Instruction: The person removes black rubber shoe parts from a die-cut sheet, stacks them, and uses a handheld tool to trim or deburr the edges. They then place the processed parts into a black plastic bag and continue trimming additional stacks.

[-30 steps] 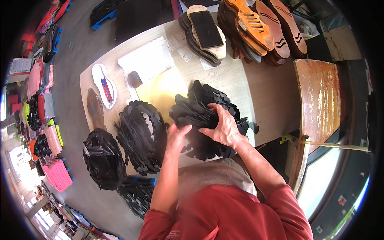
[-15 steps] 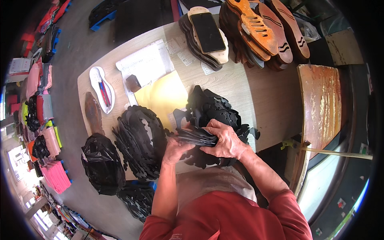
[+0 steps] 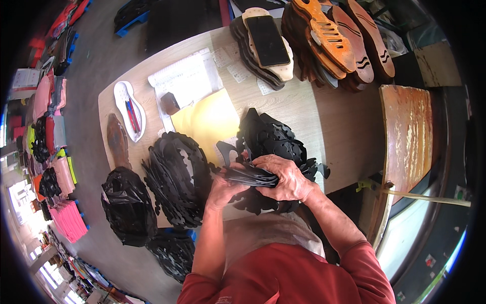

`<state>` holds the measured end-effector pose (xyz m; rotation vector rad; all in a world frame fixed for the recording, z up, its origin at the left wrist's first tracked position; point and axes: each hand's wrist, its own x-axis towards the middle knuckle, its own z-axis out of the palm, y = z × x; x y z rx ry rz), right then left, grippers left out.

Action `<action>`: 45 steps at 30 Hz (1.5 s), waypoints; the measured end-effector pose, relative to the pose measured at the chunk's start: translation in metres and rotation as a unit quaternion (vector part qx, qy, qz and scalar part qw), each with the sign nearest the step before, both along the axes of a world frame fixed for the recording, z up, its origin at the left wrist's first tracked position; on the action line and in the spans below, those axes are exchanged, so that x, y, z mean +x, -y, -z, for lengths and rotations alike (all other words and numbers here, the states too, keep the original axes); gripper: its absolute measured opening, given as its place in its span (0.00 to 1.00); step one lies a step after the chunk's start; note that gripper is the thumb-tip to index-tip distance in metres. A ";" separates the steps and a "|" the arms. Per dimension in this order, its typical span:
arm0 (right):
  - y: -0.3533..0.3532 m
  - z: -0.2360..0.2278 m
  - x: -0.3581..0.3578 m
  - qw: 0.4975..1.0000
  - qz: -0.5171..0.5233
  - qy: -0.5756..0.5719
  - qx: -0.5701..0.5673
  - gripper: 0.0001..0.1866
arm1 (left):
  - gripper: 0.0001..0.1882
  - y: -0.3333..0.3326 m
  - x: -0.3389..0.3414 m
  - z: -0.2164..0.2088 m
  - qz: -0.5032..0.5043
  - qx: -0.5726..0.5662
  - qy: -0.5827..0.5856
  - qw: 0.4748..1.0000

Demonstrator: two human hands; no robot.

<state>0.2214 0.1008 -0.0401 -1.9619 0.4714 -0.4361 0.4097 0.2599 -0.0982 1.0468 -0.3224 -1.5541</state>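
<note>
Drawn closer, the black stack (image 3: 251, 176) points left-right (lengthwise), pinched by left hand (image 3: 221, 191) and right hand (image 3: 289, 179).

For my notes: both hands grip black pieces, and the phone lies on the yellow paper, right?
Not the yellow paper: the head view shows the phone atop the sole-shaped stack. Left hand and right hand do grip black pieces.
</note>
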 end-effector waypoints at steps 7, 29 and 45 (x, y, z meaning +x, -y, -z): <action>0.010 -0.005 -0.005 0.981 0.049 -0.163 0.092 0.39 | 0.34 0.014 -0.014 -0.014 -0.068 -0.012 0.052 0.996; -0.020 -0.163 -0.012 0.936 0.186 -0.078 0.289 0.26 | 0.47 0.006 -0.007 -0.105 0.068 -0.129 -0.003 0.989; -0.016 -0.162 0.093 0.962 0.247 -0.040 0.114 0.24 | 0.32 0.006 0.025 -0.131 -0.040 -0.133 -0.174 0.975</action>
